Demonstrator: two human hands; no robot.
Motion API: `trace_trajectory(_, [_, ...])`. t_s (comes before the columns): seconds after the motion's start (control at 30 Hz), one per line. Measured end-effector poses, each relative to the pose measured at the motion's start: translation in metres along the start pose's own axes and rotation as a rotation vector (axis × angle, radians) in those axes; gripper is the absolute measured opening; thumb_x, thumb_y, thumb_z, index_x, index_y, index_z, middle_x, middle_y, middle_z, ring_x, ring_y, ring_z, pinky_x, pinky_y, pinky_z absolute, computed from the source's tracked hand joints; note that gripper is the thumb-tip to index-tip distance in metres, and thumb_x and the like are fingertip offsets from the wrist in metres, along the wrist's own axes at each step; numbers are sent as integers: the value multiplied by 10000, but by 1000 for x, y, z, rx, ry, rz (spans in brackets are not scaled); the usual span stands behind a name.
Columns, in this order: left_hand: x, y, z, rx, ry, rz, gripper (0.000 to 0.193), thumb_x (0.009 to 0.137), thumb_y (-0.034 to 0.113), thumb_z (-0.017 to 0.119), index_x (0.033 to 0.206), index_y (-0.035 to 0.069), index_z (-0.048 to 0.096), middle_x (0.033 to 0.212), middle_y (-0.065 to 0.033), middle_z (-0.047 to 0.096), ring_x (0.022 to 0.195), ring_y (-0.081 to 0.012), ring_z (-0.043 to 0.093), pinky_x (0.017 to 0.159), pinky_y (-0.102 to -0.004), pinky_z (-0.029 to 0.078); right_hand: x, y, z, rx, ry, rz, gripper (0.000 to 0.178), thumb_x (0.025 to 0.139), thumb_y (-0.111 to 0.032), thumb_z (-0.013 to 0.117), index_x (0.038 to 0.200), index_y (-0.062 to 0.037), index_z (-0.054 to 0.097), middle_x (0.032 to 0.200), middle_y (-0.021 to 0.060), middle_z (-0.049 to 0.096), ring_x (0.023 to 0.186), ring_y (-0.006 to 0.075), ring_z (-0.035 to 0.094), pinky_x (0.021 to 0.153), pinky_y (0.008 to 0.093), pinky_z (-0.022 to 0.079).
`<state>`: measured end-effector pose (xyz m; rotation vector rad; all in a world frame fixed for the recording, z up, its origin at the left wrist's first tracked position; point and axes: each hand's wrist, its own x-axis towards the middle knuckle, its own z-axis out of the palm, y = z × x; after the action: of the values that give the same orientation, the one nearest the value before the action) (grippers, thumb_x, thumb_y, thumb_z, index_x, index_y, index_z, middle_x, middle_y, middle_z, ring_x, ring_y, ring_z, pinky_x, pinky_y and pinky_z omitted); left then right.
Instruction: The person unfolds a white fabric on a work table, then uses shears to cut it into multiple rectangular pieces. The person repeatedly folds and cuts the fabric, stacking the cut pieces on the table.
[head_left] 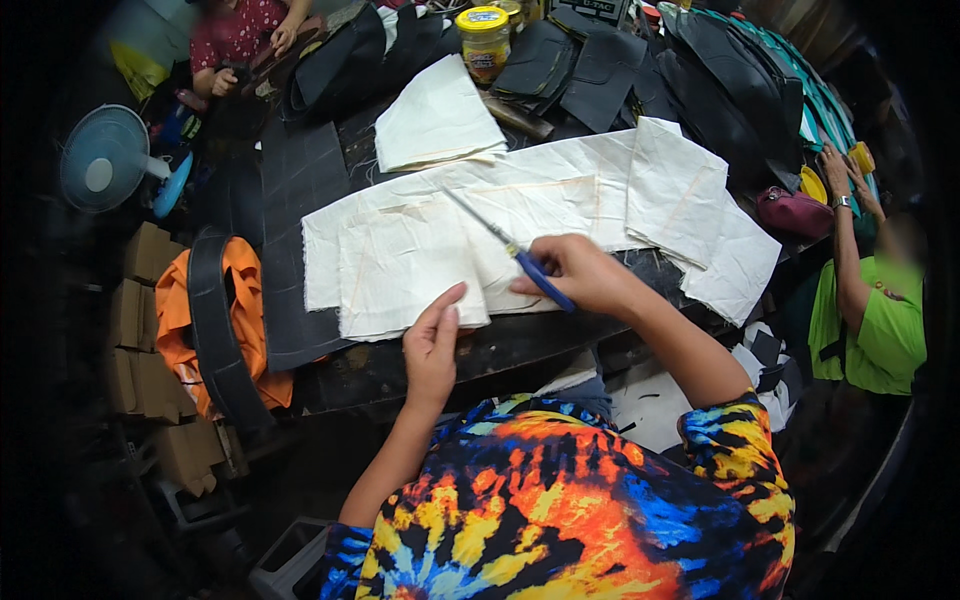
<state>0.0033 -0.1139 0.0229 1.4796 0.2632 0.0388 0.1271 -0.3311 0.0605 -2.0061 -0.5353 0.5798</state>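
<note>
a tie-dyed shirt lies nearest the camera in the head view, filling the lower edge. the left hand is narrow, thumb and forefinger close together at the near edge of a white cloth; whether it pinches the cloth i cannot tell, its other fingers being hidden. the right hand is curled around blue-handled scissors, their blades slanting up and left above the cloth, some fingertips out of sight. the cloth lies layered on the dark tabletop. a person in a red top is cut off at upper left.
</note>
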Motion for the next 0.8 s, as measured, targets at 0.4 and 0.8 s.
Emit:
trace_trajectory(0.4, [-6, -7, 6, 505, 64, 326, 318, 938, 72, 605, 1232, -49, 623, 1078, -145, 705, 959, -150, 644, 846, -268, 489, -29, -38, -143, -490, -20, -279, 376, 795, -263, 746, 1025, 15, 636, 965, 199, 665, 908, 325, 648, 823, 396, 507])
trace_trajectory(0.8, [-3, -10, -4, 204, -193, 205, 384, 959, 27, 585, 1334, -47, 547, 1023, -33, 638, 795, -33, 542, 692, -185, 459, -115, -159, -206, -848, 41, -97, 454, 781, -286, 765, 1077, 21, 611, 1008, 199, 658, 944, 317, 642, 852, 392, 499])
